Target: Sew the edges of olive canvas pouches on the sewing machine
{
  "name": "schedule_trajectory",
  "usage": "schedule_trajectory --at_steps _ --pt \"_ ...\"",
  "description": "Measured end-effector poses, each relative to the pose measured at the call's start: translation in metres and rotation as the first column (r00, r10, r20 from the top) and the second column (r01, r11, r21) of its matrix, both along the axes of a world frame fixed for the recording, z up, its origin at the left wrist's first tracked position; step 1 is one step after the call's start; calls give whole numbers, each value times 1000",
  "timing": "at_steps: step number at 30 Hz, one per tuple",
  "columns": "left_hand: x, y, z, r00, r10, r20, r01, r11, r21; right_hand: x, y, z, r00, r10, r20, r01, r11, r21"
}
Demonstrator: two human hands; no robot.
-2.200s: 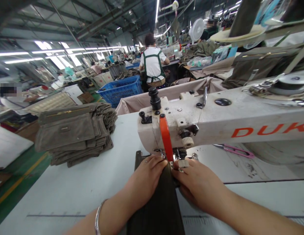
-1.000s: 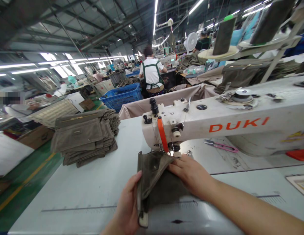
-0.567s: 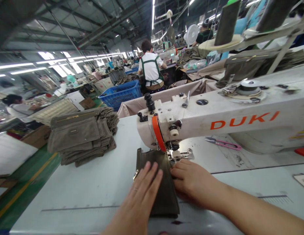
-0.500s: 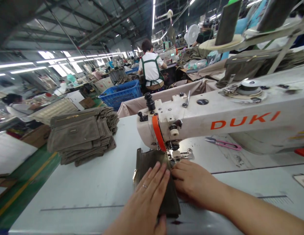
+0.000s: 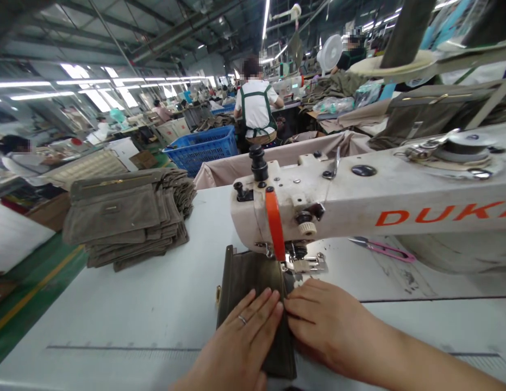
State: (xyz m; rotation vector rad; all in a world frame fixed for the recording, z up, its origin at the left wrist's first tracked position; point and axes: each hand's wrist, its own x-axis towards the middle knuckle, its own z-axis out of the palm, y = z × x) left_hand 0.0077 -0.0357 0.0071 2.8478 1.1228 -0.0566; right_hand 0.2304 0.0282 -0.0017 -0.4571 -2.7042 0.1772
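Observation:
A dark olive fabric pouch (image 5: 253, 271) lies under the needle end of a white sewing machine (image 5: 330, 198), its right edge beside the metal presser foot and guide (image 5: 304, 264). Flat on the pouch, fingers stretched out, rests my left hand (image 5: 238, 336) with a ring on one finger. My right hand (image 5: 330, 320) is closed at the pouch's right edge, fingers bent and pressed together; its fingertips are partly hidden. A small gold-coloured metal fitting (image 5: 218, 295) sticks out at the pouch's left side.
Stacked olive fabric pieces (image 5: 114, 212) lie on the left of the white table (image 5: 155, 309). Pink-handled thread snips (image 5: 389, 251) lie beneath the machine arm. Beyond are a blue crate (image 5: 201, 149) and a co-worker seen from behind (image 5: 255, 106).
My view has shifted slightly, so the machine appears farther right and lower. My left fingers rest nearer to me on the pouch, a bit farther from the needle. My right hand stays at the edge.

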Motion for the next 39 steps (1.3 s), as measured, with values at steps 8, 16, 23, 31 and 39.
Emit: schedule_trajectory --at_steps 8,16,23,31,39 --pt "4 16 18 999 46 -19 -46 998 30 -1 -1 4 1000 -13 19 14 999 -41" --pt "15 -7 4 913 30 407 -162 942 294 3 -39 -6 987 -74 -145 69 997 -42" --pt "21 -9 1 832 22 554 -163 965 206 6 -53 -14 945 -141 -297 106 986 -131" --pt "18 -14 -3 758 215 616 -193 976 -103 15 -59 2 955 -231 -186 152 919 -365" --pt "20 -11 4 748 224 625 -174 975 -141 16 -60 0 954 -236 -184 145 902 -406"
